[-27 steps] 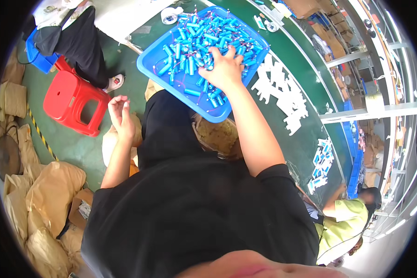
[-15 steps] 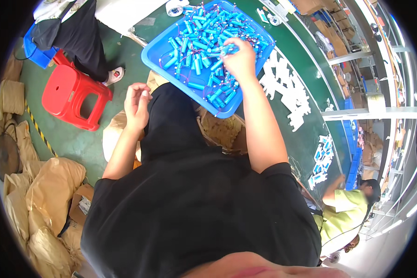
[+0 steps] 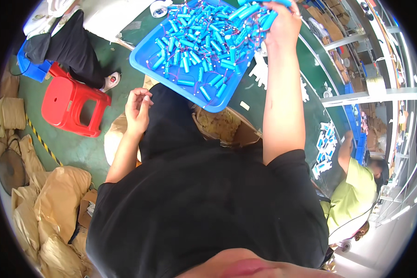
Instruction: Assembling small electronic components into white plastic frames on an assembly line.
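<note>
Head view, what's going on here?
A person in a black shirt sits over a blue tray full of small blue cylinders with thin wires. The right hand is raised over the tray's far corner, gripping a bunch of those cylinders. The left hand hangs loosely curled beside the knee, holding nothing visible. A red stool stands to the left; another person in a green shirt works at the right.

Big tan paper sacks lie crumpled on the green floor at the person's left. An open brown cardboard box sits just under the blue tray. More brown boxes stand on the shelves far off on the right.
</note>
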`<state>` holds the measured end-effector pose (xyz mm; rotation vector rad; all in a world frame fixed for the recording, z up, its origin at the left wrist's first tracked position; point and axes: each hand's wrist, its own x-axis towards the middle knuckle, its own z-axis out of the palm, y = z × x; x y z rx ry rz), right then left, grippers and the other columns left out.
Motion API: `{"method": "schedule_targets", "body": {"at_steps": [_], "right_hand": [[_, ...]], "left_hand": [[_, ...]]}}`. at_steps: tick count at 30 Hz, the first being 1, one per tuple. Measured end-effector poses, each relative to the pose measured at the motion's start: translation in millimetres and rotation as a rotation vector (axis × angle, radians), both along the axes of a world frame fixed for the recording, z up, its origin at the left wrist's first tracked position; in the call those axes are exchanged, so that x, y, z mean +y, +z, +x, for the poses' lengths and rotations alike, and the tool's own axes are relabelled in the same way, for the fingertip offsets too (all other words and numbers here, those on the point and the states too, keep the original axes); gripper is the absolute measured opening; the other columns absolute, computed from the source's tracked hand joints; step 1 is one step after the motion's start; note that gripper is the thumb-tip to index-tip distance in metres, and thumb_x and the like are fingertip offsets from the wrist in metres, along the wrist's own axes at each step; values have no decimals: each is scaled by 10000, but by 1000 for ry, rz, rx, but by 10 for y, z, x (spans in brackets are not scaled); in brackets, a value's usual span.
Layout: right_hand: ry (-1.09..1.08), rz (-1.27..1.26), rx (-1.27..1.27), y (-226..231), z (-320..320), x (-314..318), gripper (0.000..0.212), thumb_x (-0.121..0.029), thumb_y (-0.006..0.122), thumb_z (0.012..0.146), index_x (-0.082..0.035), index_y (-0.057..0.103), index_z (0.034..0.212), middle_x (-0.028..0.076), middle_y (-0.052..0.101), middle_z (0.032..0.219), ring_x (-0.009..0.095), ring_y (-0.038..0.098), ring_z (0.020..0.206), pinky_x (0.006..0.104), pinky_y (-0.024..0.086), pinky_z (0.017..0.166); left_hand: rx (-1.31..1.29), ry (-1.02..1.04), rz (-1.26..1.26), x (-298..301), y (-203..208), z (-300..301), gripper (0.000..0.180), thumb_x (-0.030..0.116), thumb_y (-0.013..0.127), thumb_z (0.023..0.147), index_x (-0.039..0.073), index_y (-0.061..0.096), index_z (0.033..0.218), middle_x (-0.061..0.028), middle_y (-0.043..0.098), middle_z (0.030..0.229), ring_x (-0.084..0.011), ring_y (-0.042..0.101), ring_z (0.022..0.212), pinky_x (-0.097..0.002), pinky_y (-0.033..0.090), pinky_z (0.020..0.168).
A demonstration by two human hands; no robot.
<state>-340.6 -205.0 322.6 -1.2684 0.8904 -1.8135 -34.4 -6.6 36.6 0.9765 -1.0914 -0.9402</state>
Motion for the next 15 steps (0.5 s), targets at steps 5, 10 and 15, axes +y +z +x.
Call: {"method": "schedule_targets", "body": {"at_steps": [5,10,15], "right_hand": [[90,-173,11,192,-75,-173,277,130,648,771,-27,709,990,65,696,950,178,673,852,290,548,755],[26,-100,42,1,117,-30,288,100,654,789,-38,700,1038,71,704,917,178,674,785,299,547,726],[-10,-62,24,-196,-54,-58,311,91,663,782,-42,701,1061,75,708,911,179,677,786,297,546,725]], "left_hand": [[9,-25,-40,-8,222,-147,154,-32,568,1069,11,595,1214,-62,657,1098,-97,629,853,-246,524,767],[-178,58,-395,21,577,-395,168,-117,615,948,-25,638,1086,-146,680,997,-164,650,779,-280,546,727],[-390,41,-591,-8,1025,-741,188,-113,665,871,-13,658,1030,-168,710,950,-286,701,815,-357,559,755]]}}
